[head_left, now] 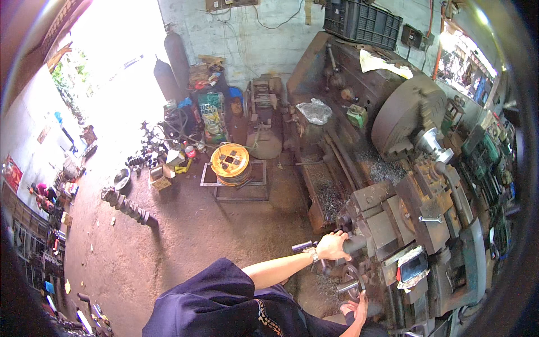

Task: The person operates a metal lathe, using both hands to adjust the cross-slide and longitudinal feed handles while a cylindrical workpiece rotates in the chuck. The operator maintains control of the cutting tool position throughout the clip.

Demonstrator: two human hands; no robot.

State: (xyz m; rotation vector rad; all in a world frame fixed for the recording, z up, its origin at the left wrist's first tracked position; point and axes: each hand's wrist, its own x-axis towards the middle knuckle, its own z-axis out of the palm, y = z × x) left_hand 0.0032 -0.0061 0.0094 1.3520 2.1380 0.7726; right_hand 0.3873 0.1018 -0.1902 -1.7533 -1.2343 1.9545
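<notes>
A large metal lathe [387, 208] fills the right side. My left hand [334, 246], a watch on its wrist, curls over a dark lathe handle [355, 244] at the carriage's near side. Below it, my right hand [358, 309] closes on the rim of a handwheel [353, 281]; part of its grip is hidden. The big round chuck [404, 115] holds a shiny flanged metal workpiece [434, 145], and the chuck's face looks smeared. Beside the workpiece stands the tool post [424, 191]. A wrench [430, 219] and a phone [414, 266] on a cloth rest on the carriage.
Metal shavings [387, 171] lie under the chuck. A yellow cable spool [230, 160] sits on a metal frame on the floor. A ridged metal shaft [129, 206] stands to the left. Gas cylinders [165, 84] lean by the bright doorway. A black crate [362, 23] is on the headstock.
</notes>
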